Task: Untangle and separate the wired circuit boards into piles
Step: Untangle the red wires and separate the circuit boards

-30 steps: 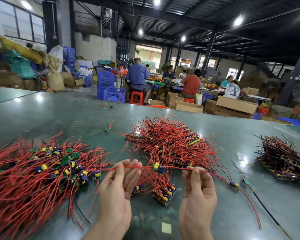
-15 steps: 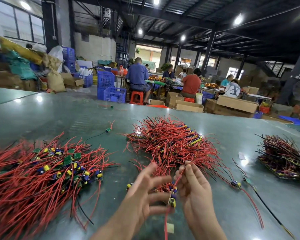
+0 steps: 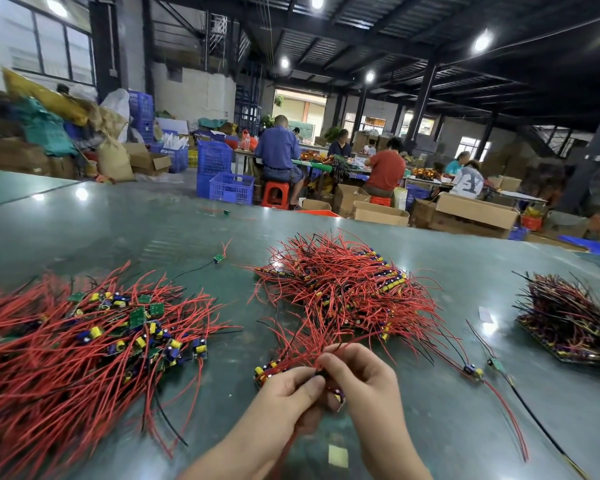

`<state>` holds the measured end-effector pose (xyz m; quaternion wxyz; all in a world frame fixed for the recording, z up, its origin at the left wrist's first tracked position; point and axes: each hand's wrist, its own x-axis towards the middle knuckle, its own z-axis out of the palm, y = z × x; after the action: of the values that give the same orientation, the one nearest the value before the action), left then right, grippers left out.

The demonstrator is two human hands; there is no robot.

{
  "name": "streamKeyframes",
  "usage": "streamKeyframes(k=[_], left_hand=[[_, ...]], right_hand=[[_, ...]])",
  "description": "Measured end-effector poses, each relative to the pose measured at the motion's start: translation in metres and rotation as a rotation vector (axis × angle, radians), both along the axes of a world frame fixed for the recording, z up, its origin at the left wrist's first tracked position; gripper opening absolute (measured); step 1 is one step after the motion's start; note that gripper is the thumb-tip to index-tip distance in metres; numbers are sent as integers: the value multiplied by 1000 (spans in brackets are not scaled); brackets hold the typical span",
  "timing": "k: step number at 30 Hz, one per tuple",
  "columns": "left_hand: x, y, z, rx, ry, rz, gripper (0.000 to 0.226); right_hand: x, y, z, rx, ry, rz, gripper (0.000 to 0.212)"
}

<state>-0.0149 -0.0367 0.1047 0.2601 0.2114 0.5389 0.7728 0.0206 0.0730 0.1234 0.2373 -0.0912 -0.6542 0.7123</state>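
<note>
A tangled heap of red-wired circuit boards (image 3: 343,289) lies in the middle of the green table (image 3: 118,233). At its near edge my left hand (image 3: 288,393) and my right hand (image 3: 361,379) meet, fingers curled, pinching a small board and its red wires (image 3: 291,355). A few boards with yellow parts (image 3: 264,370) show just left of my fingers. A wide spread pile of boards with red wires (image 3: 84,348) covers the left. A darker pile of boards (image 3: 568,320) sits at the right.
Loose single boards lie about: one with a black wire (image 3: 218,258) at mid-table, one far back (image 3: 226,212), two with long leads (image 3: 478,372) to my right. A yellow paper scrap (image 3: 337,455) lies near me. Seated workers, blue crates and boxes stand beyond the table.
My hands had a wired board stretched between them; they came together and now pinch a board at the near edge of the middle heap, fingers curled closer than half a second ago.
</note>
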Motion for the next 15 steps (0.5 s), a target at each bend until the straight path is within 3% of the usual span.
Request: streamKeyframes(k=[4,5,10,15], left_hand=[[3,0,2,119,-110,-51,16],[3,-1,3,118,-108,-50,17],[1,-7,10,-144,-18,127,37],[-1,-13,16,-214,97,212,39]], right_hand=[[-1,2,1,-419,-73,118,2],[-1,2,2,-452,-80,131,7],[-1,5,3,-339,-82,17,9],[0,12,8,-331,20,-26,8]])
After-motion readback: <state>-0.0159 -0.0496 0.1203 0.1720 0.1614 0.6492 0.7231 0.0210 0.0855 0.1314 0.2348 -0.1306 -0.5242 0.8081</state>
